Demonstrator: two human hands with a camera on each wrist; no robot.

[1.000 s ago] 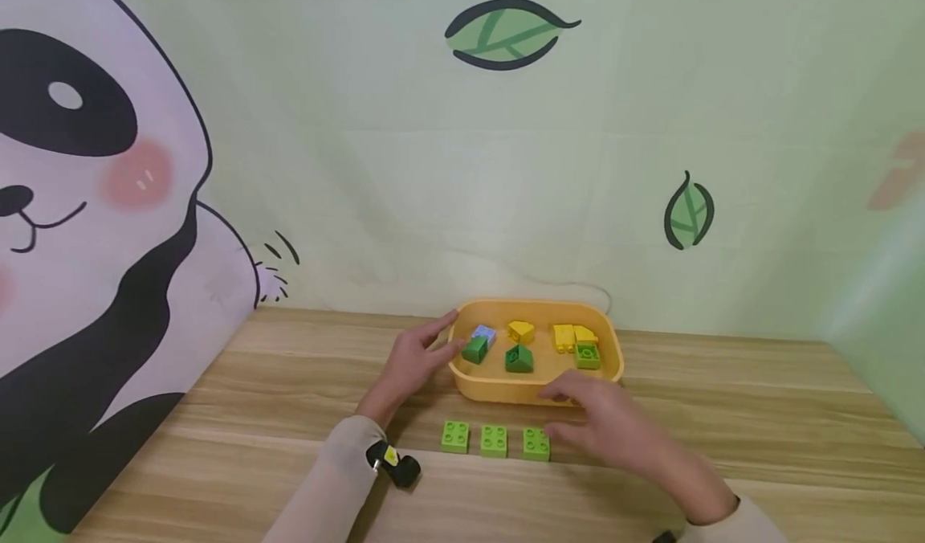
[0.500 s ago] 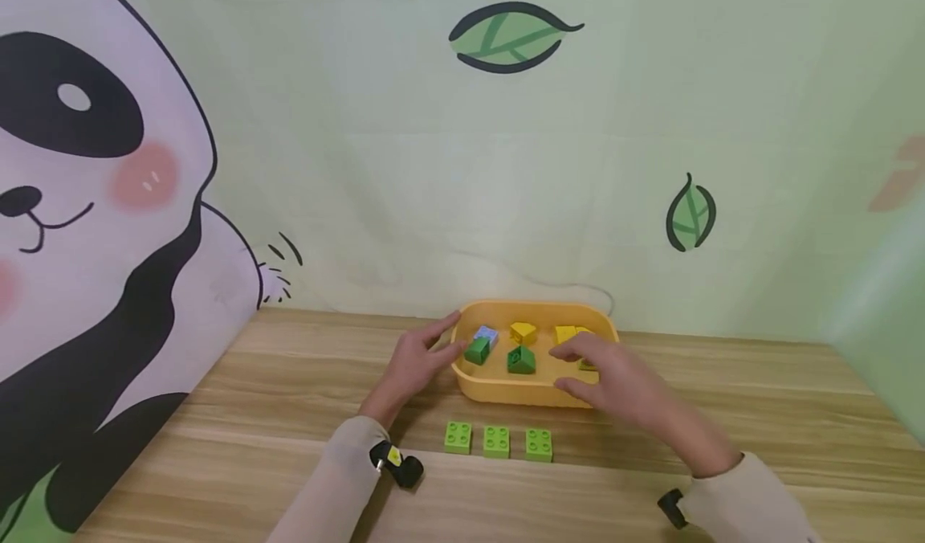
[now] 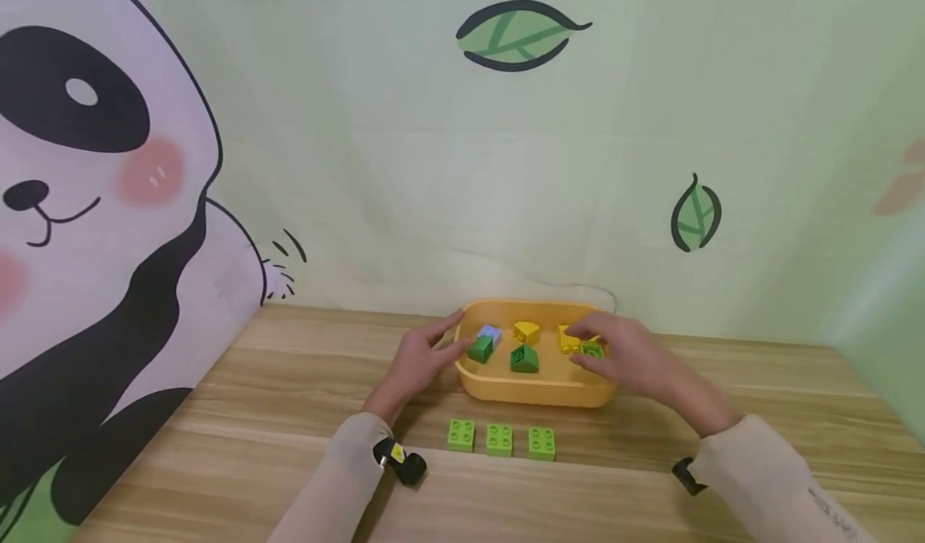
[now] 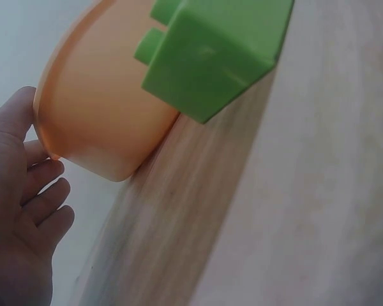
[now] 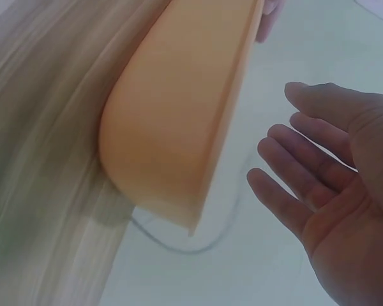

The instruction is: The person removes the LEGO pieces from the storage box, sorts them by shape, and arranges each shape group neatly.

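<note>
An orange plastic basin (image 3: 538, 390) stands by the back wall with several toy building bricks inside. My left hand (image 3: 415, 364) holds its left end, thumb over the rim beside a dark green sloped brick (image 3: 480, 349); the left wrist view shows thumb and index finger at the rim (image 4: 43, 95). My right hand (image 3: 636, 358) hovers over the right end, thumb and fingers apart, close to a yellow brick (image 3: 568, 340) and a light green brick (image 3: 592, 349), which it partly covers. In the right wrist view, the right hand (image 5: 345, 185) has nothing between its fingers.
Three light green bricks stand in a row before the basin: left brick (image 3: 461, 435), middle brick (image 3: 499, 440), right brick (image 3: 541, 443). Inside the basin are also a purple brick (image 3: 490, 334), a yellow sloped brick (image 3: 527, 332) and another dark green brick (image 3: 523, 359).
My right hand has left the rightmost brick of the row and moved up and to the right, over the basin's right end. The left hand has stayed at the rim.
</note>
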